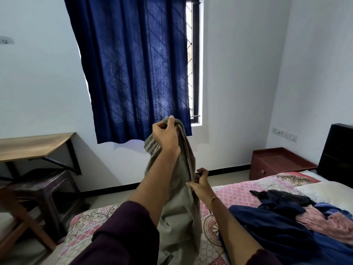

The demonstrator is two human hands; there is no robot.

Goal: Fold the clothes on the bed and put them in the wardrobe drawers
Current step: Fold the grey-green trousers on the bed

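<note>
A grey-green pair of trousers hangs lengthwise over the bed, which has a pink patterned cover. My left hand holds its waistband up high in front of the blue curtain. Lower down, my right hand, with a thin bangle on the wrist, pinches the trousers' right edge. A heap of unfolded clothes lies on the bed to the right: dark blue cloth, a black garment and a pink one. The wardrobe and its drawers are out of sight.
A wooden desk stands at the left wall with a dark plastic stool under it. A red-brown bedside cabinet sits by the dark headboard at the right. A white pillow lies near the headboard. Bare floor runs between bed and window wall.
</note>
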